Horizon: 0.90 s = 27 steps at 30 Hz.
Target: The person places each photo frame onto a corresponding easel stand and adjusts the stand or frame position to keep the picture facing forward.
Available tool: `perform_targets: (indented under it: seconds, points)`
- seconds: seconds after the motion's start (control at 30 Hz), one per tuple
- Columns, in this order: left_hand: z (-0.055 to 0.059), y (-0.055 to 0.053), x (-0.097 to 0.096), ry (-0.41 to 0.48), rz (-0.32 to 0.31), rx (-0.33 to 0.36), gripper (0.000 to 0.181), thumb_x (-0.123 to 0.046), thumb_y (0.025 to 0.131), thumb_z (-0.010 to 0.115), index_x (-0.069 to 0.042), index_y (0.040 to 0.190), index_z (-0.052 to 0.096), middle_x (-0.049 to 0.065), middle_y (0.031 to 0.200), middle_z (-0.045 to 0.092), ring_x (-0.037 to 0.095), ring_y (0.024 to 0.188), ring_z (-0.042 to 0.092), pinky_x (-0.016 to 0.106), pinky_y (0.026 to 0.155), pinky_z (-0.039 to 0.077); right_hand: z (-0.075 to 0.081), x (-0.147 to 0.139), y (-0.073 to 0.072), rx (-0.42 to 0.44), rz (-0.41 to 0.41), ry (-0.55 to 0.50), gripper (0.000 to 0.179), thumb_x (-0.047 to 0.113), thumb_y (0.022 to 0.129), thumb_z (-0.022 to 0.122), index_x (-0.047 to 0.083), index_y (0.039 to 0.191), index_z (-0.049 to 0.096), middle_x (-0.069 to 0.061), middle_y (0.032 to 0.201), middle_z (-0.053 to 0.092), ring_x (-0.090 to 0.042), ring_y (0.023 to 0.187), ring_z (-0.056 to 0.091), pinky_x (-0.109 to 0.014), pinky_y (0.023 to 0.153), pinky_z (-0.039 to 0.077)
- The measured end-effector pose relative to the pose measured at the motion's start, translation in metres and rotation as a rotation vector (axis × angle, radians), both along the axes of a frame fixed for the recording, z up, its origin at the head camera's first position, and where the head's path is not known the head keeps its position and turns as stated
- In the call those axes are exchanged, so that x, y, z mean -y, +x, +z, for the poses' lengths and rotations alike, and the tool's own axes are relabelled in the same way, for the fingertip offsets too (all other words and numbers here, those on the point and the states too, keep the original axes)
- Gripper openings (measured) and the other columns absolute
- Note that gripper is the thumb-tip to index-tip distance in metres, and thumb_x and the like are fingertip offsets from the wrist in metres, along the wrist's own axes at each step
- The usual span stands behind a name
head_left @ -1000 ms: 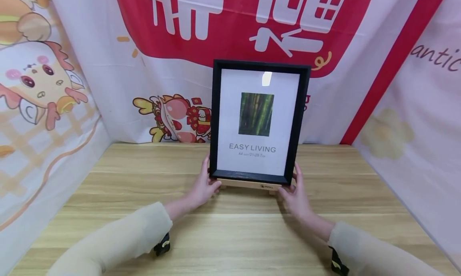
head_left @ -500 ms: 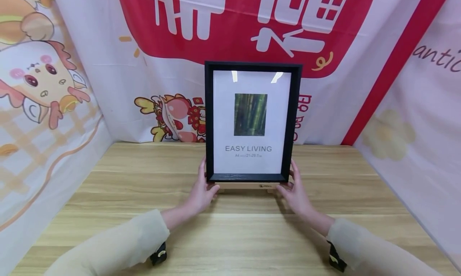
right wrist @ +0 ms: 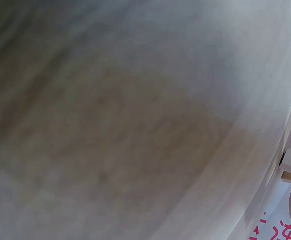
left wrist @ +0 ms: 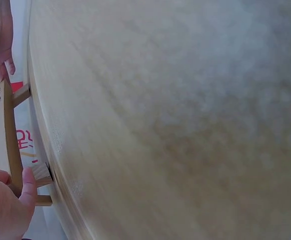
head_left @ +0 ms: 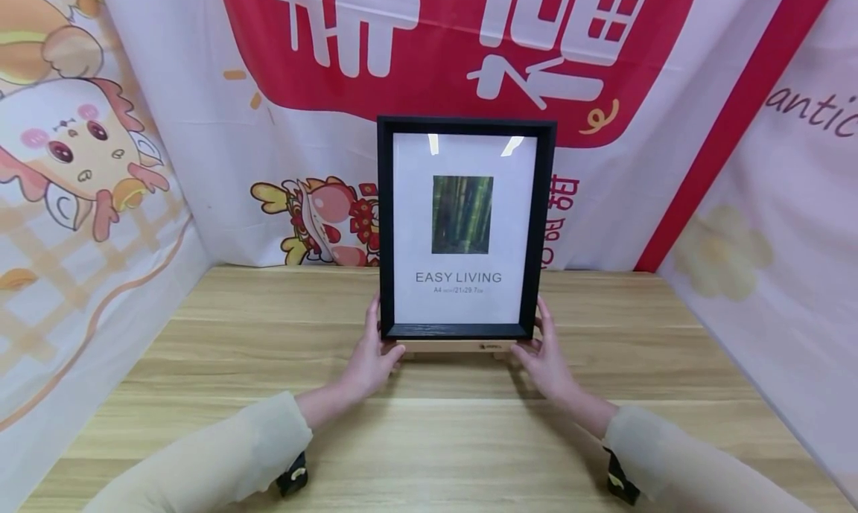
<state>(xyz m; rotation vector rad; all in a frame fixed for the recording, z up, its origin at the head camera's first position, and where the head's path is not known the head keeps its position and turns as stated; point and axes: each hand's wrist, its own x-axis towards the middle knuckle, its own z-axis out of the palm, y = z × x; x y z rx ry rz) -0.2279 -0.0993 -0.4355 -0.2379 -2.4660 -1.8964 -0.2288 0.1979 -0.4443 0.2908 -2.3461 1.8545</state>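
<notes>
A black picture frame [head_left: 465, 332] stands almost upright near the table's middle, its white sheet showing a bamboo photo and the words EASY LIVING. It sits on the pale ledge of a small wooden easel [head_left: 442, 346], whose short legs [left wrist: 43, 200] reach the table in the left wrist view. My left hand [head_left: 367, 360] grips the easel's left end, thumb at the front of the ledge and fingers along the frame's side. At the opposite end my right hand [head_left: 550, 364] holds the easel the same way. The frame hides most of the easel.
The wood-grain table [head_left: 442, 438] runs back to a white and red printed cloth [head_left: 322, 126]. Printed cloths also line the left [head_left: 87, 275] and right [head_left: 771, 290] sides. A black strap [head_left: 293, 477] shows under each sleeve.
The frame and easel have shifted slightly left and turned to face more squarely forward, both hands moving with them. In the last half second the movement is very small.
</notes>
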Motion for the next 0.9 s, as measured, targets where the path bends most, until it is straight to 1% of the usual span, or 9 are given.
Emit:
perform_targets:
  seconds: [0.1,0.17,0.3,0.43,0.63,0.77,0.83,0.9]
  points:
    - [0.0,0.0,0.0,-0.004,-0.003,-0.003,0.109,0.012,0.088,0.06,-0.046,0.152,-0.005,0.023,0.145,0.041,0.033,0.102,0.061,0.042,0.066,0.058,0.0,0.0,0.0,0.003,-0.002,0.002,0.1,-0.021,0.086,0.055,0.023,0.157,-0.001,-0.032,0.144,0.027,-0.051,0.112,0.052,-0.033,0.089,0.053]
    - [0.0,0.0,0.001,-0.006,-0.003,-0.002,0.109,0.012,0.088,0.061,-0.046,0.152,-0.005,0.022,0.146,0.041,0.033,0.103,0.061,0.042,0.066,0.058,0.0,0.0,0.0,0.007,-0.008,0.006,0.101,-0.021,0.086,0.056,0.023,0.157,-0.001,-0.032,0.143,0.028,-0.051,0.112,0.052,-0.031,0.087,0.054]
    - [0.0,-0.001,0.001,-0.018,0.0,-0.001,0.11,0.012,0.087,0.061,-0.048,0.151,-0.005,0.022,0.146,0.041,0.034,0.104,0.061,0.041,0.066,0.058,0.0,0.001,0.0,0.01,-0.014,0.01,0.102,-0.021,0.085,0.056,0.025,0.157,0.0,-0.031,0.143,0.028,-0.05,0.112,0.052,-0.027,0.085,0.053]
    - [-0.001,-0.002,0.003,-0.015,0.002,-0.005,0.111,0.012,0.087,0.061,-0.049,0.151,-0.005,0.021,0.146,0.042,0.033,0.105,0.061,0.042,0.066,0.058,-0.001,0.003,-0.001,-0.007,-0.011,0.008,0.101,-0.022,0.085,0.055,0.024,0.157,0.001,-0.032,0.142,0.029,-0.051,0.111,0.052,-0.028,0.086,0.053]
    - [-0.002,-0.004,0.005,-0.015,0.005,-0.018,0.11,0.013,0.087,0.061,-0.046,0.152,-0.005,0.021,0.146,0.041,0.036,0.112,0.058,0.041,0.068,0.058,-0.003,0.004,-0.004,-0.004,-0.021,0.01,0.102,-0.022,0.085,0.056,0.027,0.157,0.003,-0.03,0.142,0.03,-0.049,0.11,0.054,-0.027,0.085,0.053]
    - [-0.002,-0.005,0.008,-0.038,0.004,-0.025,0.11,0.011,0.086,0.064,-0.044,0.153,-0.003,0.025,0.146,0.038,0.04,0.12,0.053,0.039,0.083,0.056,-0.004,0.004,-0.004,0.011,-0.019,0.018,0.103,-0.021,0.085,0.057,0.029,0.157,0.001,-0.029,0.143,0.028,-0.048,0.111,0.053,-0.027,0.087,0.053]
    - [-0.003,-0.005,0.013,-0.049,-0.006,-0.029,0.107,0.008,0.086,0.066,-0.039,0.155,-0.002,0.028,0.146,0.035,0.043,0.121,0.051,0.041,0.09,0.053,-0.004,0.001,-0.002,0.015,-0.014,0.017,0.102,-0.018,0.086,0.059,0.026,0.157,-0.001,-0.03,0.145,0.025,-0.05,0.113,0.052,-0.029,0.09,0.051]
    - [-0.004,-0.005,0.022,-0.08,-0.012,-0.031,0.105,0.001,0.086,0.07,-0.033,0.156,0.0,0.029,0.147,0.031,0.045,0.122,0.049,0.044,0.094,0.05,-0.003,-0.004,0.0,0.02,-0.014,0.011,0.101,-0.014,0.087,0.062,0.022,0.157,-0.001,-0.03,0.146,0.023,-0.052,0.116,0.049,-0.029,0.092,0.05]
